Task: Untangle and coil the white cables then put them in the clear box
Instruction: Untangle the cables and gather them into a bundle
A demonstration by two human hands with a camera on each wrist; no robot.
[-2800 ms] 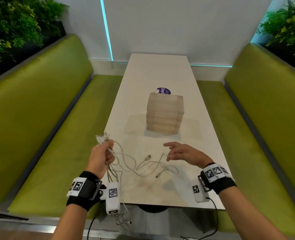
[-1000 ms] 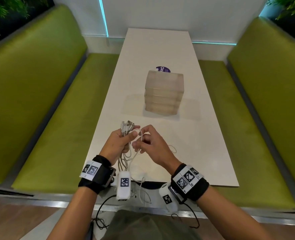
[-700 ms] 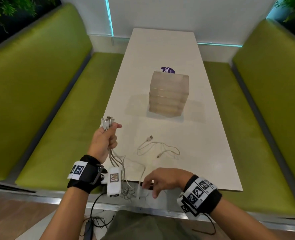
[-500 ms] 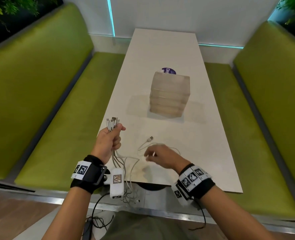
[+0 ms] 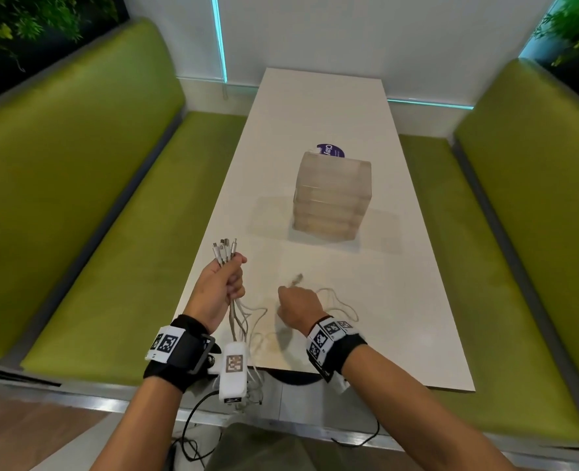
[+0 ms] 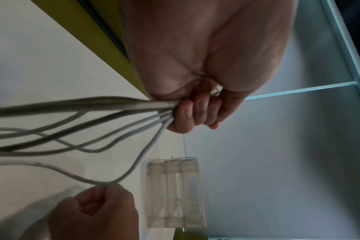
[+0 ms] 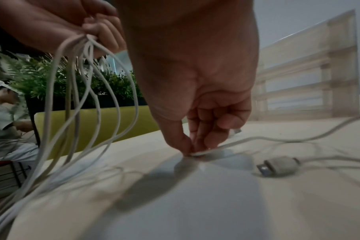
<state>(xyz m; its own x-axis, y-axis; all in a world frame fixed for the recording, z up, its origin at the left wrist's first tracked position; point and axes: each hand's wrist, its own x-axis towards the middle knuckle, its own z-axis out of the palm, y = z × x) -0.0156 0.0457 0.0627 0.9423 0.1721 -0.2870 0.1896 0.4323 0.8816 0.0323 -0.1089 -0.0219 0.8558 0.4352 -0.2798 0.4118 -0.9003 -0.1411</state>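
Note:
My left hand (image 5: 220,289) grips a bundle of white cables (image 5: 225,253) near their plug ends, held upright over the table's near left edge; the cords (image 6: 97,113) hang down from my fist (image 6: 195,113) past the edge. My right hand (image 5: 293,304) is down on the white table (image 5: 400,317), thumb and fingertips (image 7: 187,146) pinching one loose white cable (image 7: 257,139) that lies there. Its USB plug (image 7: 277,166) rests on the tabletop beside my fingers. The clear box (image 5: 332,195) stands upright in the middle of the table, beyond both hands.
Green bench seats (image 5: 87,205) run along both sides of the table. A purple round sticker (image 5: 330,151) lies behind the box. Plants (image 5: 26,25) fill the corners. Another person sits beyond the left bench in the right wrist view (image 7: 4,100).
My right hand came up from below the table's front edge, reached the loose cable on the tabletop and pinched it. The left hand kept its bundle upright throughout.

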